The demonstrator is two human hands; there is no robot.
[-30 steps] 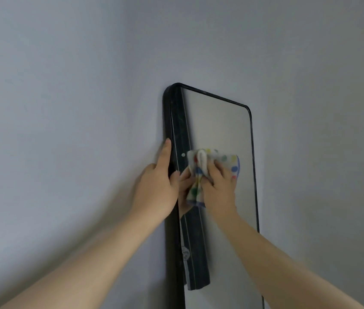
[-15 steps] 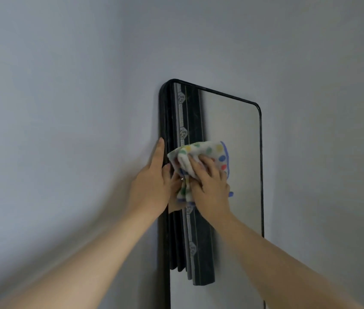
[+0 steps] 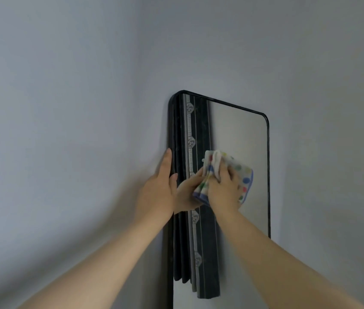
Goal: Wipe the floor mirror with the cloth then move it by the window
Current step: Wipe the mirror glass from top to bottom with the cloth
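Far left: bare grey wall [image 3: 65, 141], meeting a second wall at a corner; no window in view.

Next, left hand [image 3: 157, 190], raised to the left edge of the black frame [image 3: 171, 130]. Visible fingers straight, laid up along that edge, thumb tip on the front of the frame. Open and bracing rather than clenched, so far as can be seen; any fingers behind the frame hidden.

Floor mirror [image 3: 241, 134] upright in the corner, against the right-hand wall, rounded top corners in view, foot out of frame. In the left part of the glass, dark striped fabric [image 3: 198, 241], by appearance a reflection, not an item on the mirror.

On the glass, just right of the left hand: spotted cloth [image 3: 245, 175], white with coloured dots and a blue border, bunched up and pressed flat to the surface about halfway down the visible part.

Over the cloth, right hand [image 3: 223, 190], fingers curled round the bunched fabric, gripping it and pushing it against the glass. Beside it, its own reflection.

Far right: more bare wall, nothing on it.

Assessment of progress: first stage, wiping, in hand and not shown complete. Upper glass free of obvious marks, though too featureless to certify; lower section unseen, hence unverified. Second stage, relocation to the window, not begun: mirror in the corner, held by one edge only, cloth not put down. Remaining: rest of the glass, then a two-handed hold on the frame and the carry.
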